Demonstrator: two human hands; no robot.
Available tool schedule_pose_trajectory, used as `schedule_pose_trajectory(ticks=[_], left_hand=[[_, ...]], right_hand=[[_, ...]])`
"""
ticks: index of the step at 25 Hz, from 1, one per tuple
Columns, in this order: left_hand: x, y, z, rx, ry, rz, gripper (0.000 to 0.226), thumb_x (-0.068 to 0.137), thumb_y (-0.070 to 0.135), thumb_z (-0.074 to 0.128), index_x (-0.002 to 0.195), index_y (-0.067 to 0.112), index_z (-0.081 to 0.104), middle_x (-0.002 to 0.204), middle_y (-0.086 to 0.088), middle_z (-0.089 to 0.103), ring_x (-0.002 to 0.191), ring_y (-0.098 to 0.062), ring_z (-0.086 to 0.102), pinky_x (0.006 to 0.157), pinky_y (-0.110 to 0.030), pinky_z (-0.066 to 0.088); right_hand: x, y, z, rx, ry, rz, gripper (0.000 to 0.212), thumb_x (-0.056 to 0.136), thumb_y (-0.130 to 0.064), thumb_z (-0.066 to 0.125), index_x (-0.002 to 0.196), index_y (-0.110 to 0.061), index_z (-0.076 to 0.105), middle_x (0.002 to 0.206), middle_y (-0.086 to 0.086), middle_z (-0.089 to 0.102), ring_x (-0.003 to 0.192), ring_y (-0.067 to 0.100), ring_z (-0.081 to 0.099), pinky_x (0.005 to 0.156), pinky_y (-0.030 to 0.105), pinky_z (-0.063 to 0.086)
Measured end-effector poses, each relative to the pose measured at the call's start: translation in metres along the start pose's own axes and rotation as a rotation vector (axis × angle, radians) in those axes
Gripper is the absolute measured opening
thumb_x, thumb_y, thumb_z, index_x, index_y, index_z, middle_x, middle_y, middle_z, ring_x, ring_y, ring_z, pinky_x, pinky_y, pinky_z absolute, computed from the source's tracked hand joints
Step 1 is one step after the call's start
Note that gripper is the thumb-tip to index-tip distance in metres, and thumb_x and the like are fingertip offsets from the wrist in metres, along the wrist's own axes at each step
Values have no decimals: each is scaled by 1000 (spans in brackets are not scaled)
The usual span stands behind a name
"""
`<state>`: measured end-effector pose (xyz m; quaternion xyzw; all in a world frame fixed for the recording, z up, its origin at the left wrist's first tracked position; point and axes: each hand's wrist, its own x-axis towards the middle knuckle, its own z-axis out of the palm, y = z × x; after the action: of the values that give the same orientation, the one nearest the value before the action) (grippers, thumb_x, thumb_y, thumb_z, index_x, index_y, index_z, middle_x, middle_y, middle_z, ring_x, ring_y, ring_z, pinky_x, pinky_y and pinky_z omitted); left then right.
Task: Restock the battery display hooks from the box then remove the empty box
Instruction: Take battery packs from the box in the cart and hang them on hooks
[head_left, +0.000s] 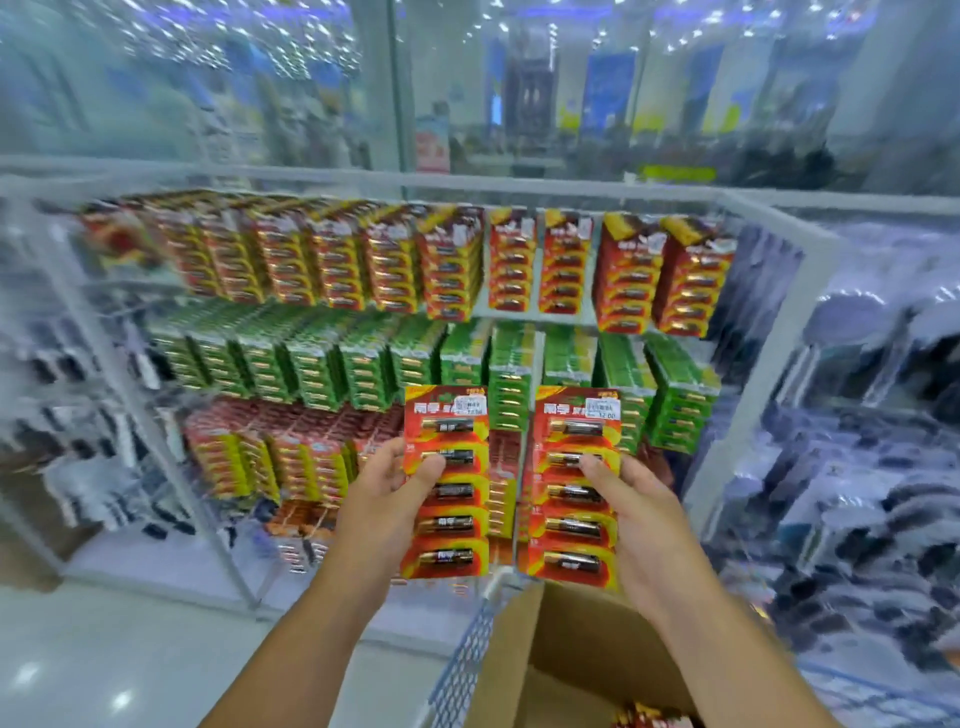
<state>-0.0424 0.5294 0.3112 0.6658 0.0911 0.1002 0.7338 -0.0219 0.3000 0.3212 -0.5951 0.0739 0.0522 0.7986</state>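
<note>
My left hand (387, 491) grips a red battery card (449, 540) by its left edge, thumb across the front. A second red battery card (574, 415) is gripped by my right hand (636, 512) on its right side. Both cards are held upright side by side in front of the display rack (769, 218), whose hooks carry rows of red packs (628, 270) on top, green packs (680, 389) in the middle and red packs (306, 457) below. The open cardboard box (524, 649) sits under my hands, with more red packs (649, 717) showing inside.
The box rests in a cart with a blue mesh side (460, 670). Dark packaged goods (857, 467) hang on the rack to the right, other goods (78, 415) to the left. White glossy floor (104, 665) lies at lower left. Glass store front stands behind.
</note>
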Motion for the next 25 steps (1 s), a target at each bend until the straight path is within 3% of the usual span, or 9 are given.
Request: schedule_pose_trajectory(ticks=[3, 9, 15, 17, 19, 22, 23, 25], left_hand=[[-18, 23, -42, 11, 82, 38, 19, 99, 25, 68, 117, 24, 65, 95, -2, 81, 85, -22, 79, 66, -35, 61], [-28, 68, -128, 3, 193, 115, 16, 101, 24, 66, 116, 23, 65, 98, -2, 81, 86, -22, 80, 61, -29, 61], [17, 97, -232, -5, 165, 153, 26, 95, 32, 69, 119, 23, 66, 99, 3, 81, 89, -21, 79, 76, -40, 63], [43, 104, -266, 7, 112, 144, 33, 91, 37, 69, 121, 24, 65, 94, 11, 81, 86, -11, 78, 81, -36, 63], [69, 110, -299, 10, 45, 154, 24, 97, 33, 68, 119, 27, 62, 78, 24, 76, 76, 5, 73, 73, -21, 58], [110, 117, -330, 42, -4, 133, 50, 83, 55, 76, 124, 31, 60, 98, 19, 75, 96, -7, 72, 89, -31, 57], [123, 119, -338, 36, 0, 132, 48, 83, 55, 77, 122, 29, 63, 100, 11, 79, 92, -10, 75, 82, -30, 61], [144, 122, -346, 32, -16, 117, 20, 97, 33, 70, 116, 27, 66, 88, 9, 81, 74, -7, 77, 57, -19, 58]], right_hand=[[-13, -4, 41, -8, -113, -16, 16, 99, -27, 68, 110, -18, 75, 104, 10, 80, 92, 34, 78, 82, 54, 61], [-28, -6, 141, -94, -244, -40, 23, 92, -43, 72, 110, -30, 78, 109, -5, 80, 108, 22, 74, 103, 57, 53], [-17, 0, 253, -48, -231, -54, 18, 99, -35, 67, 112, -26, 76, 106, 1, 81, 103, 27, 76, 98, 57, 57], [-10, 5, 290, -2, -197, -65, 14, 98, -36, 69, 106, -27, 76, 108, 0, 80, 108, 28, 74, 101, 57, 55], [-1, 9, 328, 6, -134, -62, 8, 95, -38, 72, 92, -31, 76, 111, -4, 79, 116, 26, 68, 107, 57, 50], [4, 11, 374, 17, -86, -108, 13, 97, -32, 70, 86, -28, 74, 92, -6, 81, 99, 21, 71, 88, 46, 56], [10, 13, 385, 13, -80, -114, 11, 98, -31, 68, 89, -27, 74, 90, -6, 81, 93, 18, 73, 82, 41, 57], [17, 16, 401, 1, -46, -117, 11, 100, -31, 66, 94, -25, 74, 86, -7, 81, 75, 9, 76, 67, 31, 57]])
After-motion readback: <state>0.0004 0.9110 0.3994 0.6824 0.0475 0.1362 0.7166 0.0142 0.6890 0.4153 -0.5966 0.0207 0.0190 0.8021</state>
